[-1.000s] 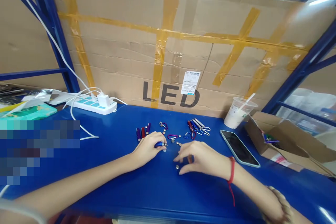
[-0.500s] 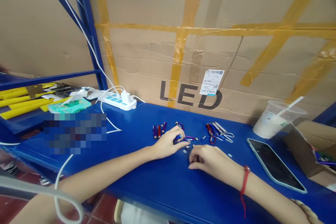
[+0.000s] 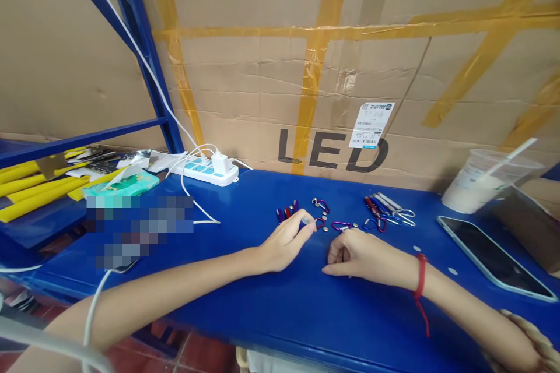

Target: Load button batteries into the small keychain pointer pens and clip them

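My left hand (image 3: 286, 242) is closed round a small dark blue tube (image 3: 304, 221), its end showing between thumb and fingers. Just right of it, my right hand (image 3: 356, 253) rests low over the blue table with curled fingers; whatever they hold is hidden. Behind my left hand lie short purple and red tubes (image 3: 287, 213). A purple carabiner (image 3: 341, 225) and small round silver pieces (image 3: 325, 229) lie between and behind my hands. Farther right is a row of red, blue and silver tubes (image 3: 380, 205) with carabiners attached.
A phone (image 3: 494, 257) and a plastic cup with a straw (image 3: 475, 183) stand at the right, near a cardboard box (image 3: 525, 221). A white power strip (image 3: 210, 171) with cables is at the back left. Yellow tubes (image 3: 41, 189) lie far left. Large cardboard (image 3: 245, 81) stands behind.
The view has shifted. My left thumb has closed against the blue tube, which now shows its end. My hands are slightly farther from the small silver pieces.
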Available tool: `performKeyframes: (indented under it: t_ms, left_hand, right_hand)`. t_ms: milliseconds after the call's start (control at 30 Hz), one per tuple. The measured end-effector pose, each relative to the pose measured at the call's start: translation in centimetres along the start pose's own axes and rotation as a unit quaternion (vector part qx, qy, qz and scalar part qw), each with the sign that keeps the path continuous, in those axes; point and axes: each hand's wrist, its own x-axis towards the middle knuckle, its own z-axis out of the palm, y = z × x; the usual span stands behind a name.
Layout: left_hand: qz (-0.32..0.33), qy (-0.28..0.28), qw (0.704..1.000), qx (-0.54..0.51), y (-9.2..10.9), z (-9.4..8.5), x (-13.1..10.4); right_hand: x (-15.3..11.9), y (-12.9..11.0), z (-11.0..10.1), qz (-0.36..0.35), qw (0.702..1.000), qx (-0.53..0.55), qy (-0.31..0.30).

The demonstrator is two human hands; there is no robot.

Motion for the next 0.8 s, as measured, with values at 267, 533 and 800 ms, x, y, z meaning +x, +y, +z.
performKeyframes:
  t_ms: [267, 533, 800]
  left_hand:
    - [-0.022, 0.003, 1.000, 0.013, -0.2, -0.5, -0.1]
    - [0.000, -0.067, 0.998, 0.021, -0.4, -0.1, -0.8]
    - [-0.021, -0.099, 0.995, -0.001, 0.1, 1.2, -1.0]
  right_hand:
    - [0.2, -0.7, -1.4, -0.111, 0.920, 0.038, 0.374]
    - [0.1, -0.2, 2.3, -0.285, 0.874, 0.030, 0.393]
    - [-0.7, 0.7, 2.7, -0.278, 0.881, 0.012, 0.384]
